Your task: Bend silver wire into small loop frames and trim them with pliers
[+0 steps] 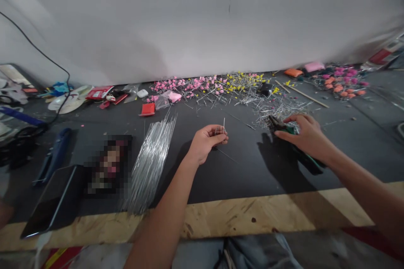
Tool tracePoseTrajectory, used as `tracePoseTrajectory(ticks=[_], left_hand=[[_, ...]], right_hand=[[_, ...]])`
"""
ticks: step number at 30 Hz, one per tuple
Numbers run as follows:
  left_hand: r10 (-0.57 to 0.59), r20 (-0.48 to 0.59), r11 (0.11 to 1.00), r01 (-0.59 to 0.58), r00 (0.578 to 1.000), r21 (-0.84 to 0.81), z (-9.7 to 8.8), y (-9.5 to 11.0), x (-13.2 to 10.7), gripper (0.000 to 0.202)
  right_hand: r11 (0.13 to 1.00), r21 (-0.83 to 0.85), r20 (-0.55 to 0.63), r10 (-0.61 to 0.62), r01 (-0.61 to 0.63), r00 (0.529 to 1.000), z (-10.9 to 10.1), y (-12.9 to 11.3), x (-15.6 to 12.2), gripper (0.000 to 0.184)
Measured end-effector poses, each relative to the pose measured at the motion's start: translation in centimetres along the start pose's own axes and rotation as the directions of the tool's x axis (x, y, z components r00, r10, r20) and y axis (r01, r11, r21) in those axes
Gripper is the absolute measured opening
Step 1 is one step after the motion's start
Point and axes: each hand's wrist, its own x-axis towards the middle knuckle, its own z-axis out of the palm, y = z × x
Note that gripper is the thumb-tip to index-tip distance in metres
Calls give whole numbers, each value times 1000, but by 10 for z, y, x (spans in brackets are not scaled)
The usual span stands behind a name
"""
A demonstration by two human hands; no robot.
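Note:
My left hand (209, 141) is closed above the middle of the dark mat, its fingers around a few short pieces of wire (224, 123), one of them upright. A thin wire (227, 156) shows just below that hand. On the right, my right hand (304, 132) grips a pair of pliers (311, 160) with green-and-black handles. Their metal jaws point left, beside a loose heap of short wire pieces (277, 111). A bundle of long straight silvery wires (152, 159) lies to the left of my left forearm.
Pink-tipped wires (189, 86) and yellow-tipped wires (244, 82) lie along the wall, with orange and magenta ones (345, 82) farther right. A thin stick (307, 95) lies behind the heap. To the left are a blue utility knife (53, 155), a black phone (52, 199) and a pixelated object (109, 166).

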Motion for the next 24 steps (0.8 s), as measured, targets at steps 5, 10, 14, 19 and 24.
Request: tracePoseTrajectory(ticks=[5,10,14,19,24], left_hand=[[6,8,1000,-6,1000,12,1,-1,-1,30],[-3,7,1000,3,1000,27,-1,-1,-1,31],[-4,16,1000,4,1000,11,0,-1,-1,31],[-6,28,1000,6,1000,10,1,-2,-1,30],[-17,53,1000,17,998,18,1,-2,-1,30]], right_hand=[[993,-113,110,41,-29,993,9,26,-9,41],[991,-127,166,65,-44,984,7,31,-10,42],[981,-193,190,47,-9,981,3,37,-14,47],[981,-183,256,-19,68,967,-3,43,-18,36],[996,-91,259,16,7,966,-21,28,-13,22]])
